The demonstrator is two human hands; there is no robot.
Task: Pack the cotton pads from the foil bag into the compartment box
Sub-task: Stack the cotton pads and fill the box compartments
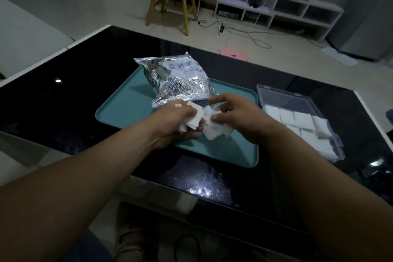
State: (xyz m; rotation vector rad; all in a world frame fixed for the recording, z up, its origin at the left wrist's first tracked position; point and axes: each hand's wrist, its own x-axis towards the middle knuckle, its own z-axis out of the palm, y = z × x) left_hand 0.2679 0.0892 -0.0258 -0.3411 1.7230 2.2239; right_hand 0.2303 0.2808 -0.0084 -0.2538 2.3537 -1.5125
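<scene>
White pads [198, 118] sit in a loose, uneven bunch pinched between the left hand [176, 122] and right hand [231, 116] above the tray [127, 110], so some could slip out before reaching the box [297, 121] just right.

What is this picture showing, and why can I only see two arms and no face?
The camera sits on a person's head and looks down, so you see what that person sees: their own arms reaching out. There is no machine here, only bare hands.

In front of them is a shiny black table. On it lies a blue-green tray, and a crinkly silver bag lies on the tray. To the right stands a clear plastic box with its lid open and white squares already lined up inside.

The left hand and the right hand together hold a bunch of white cotton pads over the tray.
</scene>
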